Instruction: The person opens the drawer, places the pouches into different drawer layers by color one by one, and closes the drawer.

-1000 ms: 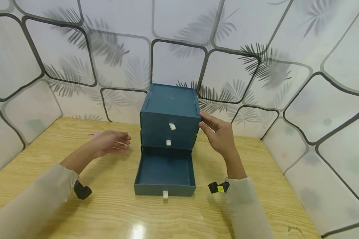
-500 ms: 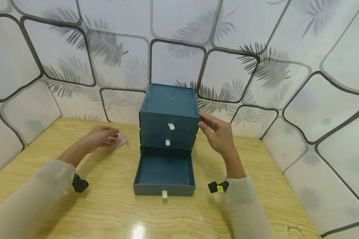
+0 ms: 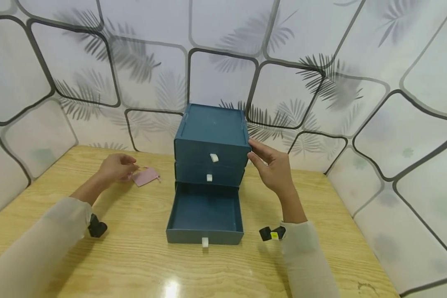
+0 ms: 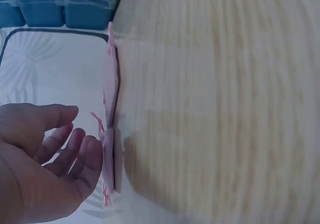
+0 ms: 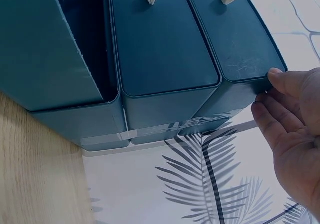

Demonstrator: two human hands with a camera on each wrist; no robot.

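In the head view, a dark blue drawer unit [image 3: 214, 124] stands at the table's back, its bottom drawer [image 3: 205, 236] pulled out and bare inside. My right hand [image 3: 273, 169] touches the top right front corner; in the right wrist view, the thumb [image 5: 280, 77] lies at the front edge and the fingers are against the side. Left of the unit, my left hand [image 3: 116, 169] hovers with loosely bent fingers beside flat pink drawstring pouches. One pouch [image 3: 146, 177] shows plainly; another pouch [image 4: 108, 161] lies close to the fingertips in the left wrist view, and contact cannot be told.
The two upper drawers are closed, with white pull tabs [image 3: 214, 157] on their fronts. Clear tape [image 5: 117, 135] runs along the unit's side. A patterned covering [image 3: 152, 74] walls in the wooden table [image 3: 141, 256] at the back and both sides.
My left hand has moved left and a little away from the unit, uncovering a pink pouch on the table. The right hand stays at the unit's corner.
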